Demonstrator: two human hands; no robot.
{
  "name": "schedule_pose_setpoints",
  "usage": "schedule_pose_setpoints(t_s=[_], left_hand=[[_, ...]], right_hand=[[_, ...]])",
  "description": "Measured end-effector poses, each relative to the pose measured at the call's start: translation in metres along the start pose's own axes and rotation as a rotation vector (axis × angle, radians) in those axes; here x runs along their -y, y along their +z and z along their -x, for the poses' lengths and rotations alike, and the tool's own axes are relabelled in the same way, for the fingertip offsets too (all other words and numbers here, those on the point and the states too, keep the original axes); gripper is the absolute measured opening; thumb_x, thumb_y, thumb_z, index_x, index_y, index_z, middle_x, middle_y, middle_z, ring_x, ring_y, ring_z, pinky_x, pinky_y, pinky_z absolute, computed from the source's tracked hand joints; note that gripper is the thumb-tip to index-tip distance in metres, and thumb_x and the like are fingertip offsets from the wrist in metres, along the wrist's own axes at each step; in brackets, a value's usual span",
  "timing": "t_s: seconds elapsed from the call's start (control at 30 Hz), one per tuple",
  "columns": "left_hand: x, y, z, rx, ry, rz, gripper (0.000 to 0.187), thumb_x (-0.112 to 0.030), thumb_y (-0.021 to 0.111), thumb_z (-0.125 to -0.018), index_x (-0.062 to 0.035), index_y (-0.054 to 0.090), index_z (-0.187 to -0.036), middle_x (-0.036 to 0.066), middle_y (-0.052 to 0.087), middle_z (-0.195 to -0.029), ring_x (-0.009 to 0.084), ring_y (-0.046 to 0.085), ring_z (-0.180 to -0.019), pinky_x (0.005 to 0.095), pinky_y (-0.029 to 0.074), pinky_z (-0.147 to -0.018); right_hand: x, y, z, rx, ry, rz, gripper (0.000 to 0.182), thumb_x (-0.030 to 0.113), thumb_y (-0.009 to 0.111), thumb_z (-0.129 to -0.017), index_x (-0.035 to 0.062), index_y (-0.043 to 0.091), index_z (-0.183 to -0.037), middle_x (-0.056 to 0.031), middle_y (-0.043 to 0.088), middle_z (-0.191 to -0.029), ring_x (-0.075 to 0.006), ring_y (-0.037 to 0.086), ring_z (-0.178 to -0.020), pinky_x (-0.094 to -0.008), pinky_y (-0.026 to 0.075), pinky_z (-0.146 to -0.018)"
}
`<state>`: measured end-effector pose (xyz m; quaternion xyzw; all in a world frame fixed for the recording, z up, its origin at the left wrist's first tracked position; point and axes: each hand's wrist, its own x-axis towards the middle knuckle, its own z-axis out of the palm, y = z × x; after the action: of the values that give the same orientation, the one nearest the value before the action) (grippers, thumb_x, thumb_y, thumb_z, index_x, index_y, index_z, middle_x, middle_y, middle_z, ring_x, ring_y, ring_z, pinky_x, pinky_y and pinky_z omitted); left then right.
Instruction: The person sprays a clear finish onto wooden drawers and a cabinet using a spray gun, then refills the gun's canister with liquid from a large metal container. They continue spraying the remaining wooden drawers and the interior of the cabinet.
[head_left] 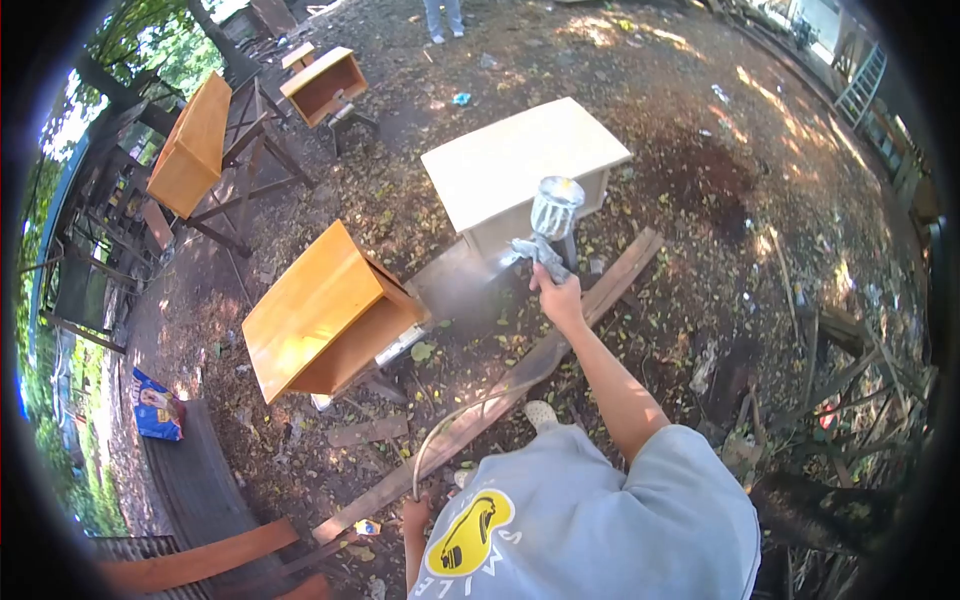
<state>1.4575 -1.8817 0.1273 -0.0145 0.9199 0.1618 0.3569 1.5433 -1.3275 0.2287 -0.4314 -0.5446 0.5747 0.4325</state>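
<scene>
My right hand is wrapped round the handle of a spray gun with a paint-smeared cup on top. A pale mist leaves its nozzle to the left, towards an orange-brown wooden box with an open side. Just behind the gun stands a white-topped cabinet. Down by my left side, my left hand is closed round a thin hose, which curves up towards the right.
Long planks lie across the leafy ground before my feet. More wooden boxes rest on trestles at the upper left. A person stands at the top. Branches and scrap wood lie right; a blue bag lies left.
</scene>
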Motion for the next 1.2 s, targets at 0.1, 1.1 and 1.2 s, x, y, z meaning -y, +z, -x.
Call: schedule_pose_setpoints(t_s=[0.1,1.1,1.2], left_hand=[[0.03,0.02,-0.042,-0.014,0.071,-0.082,0.043,-0.035,0.065,-0.083,0.0084,0.067,-0.084,0.027,0.067,-0.079,0.042,0.068,-0.081,0.0484,0.05,-0.071],[-0.128,0.057,0.012,0.13,0.255,-0.378,0.045,-0.036,0.062,-0.088,0.0088,0.067,-0.092,0.034,0.064,-0.089,0.0441,0.064,-0.096,0.0487,0.049,-0.083],[-0.153,0.047,0.034,0.229,0.239,-0.291,0.045,-0.035,0.063,-0.088,0.0095,0.067,-0.091,0.034,0.064,-0.088,0.0444,0.064,-0.095,0.049,0.049,-0.082]], right_hand=[[0.011,-0.014,0.007,0.111,0.019,0.017,0.024,0.022,0.065,-0.092,0.002,0.068,-0.079,0.0022,0.06,-0.063,-0.0051,0.05,-0.056,-0.0255,0.04,-0.054],[-0.106,-0.21,-0.011,-0.556,-0.182,0.051,0.025,0.024,0.064,-0.093,-0.0014,0.061,-0.094,-0.0023,0.06,-0.076,-0.0104,0.052,-0.071,-0.028,0.043,-0.066],[-0.106,-0.221,-0.031,-0.631,-0.183,-0.061,0.026,0.024,0.064,-0.093,-0.0016,0.061,-0.094,-0.0013,0.06,-0.079,-0.0101,0.051,-0.073,-0.0277,0.042,-0.066]])
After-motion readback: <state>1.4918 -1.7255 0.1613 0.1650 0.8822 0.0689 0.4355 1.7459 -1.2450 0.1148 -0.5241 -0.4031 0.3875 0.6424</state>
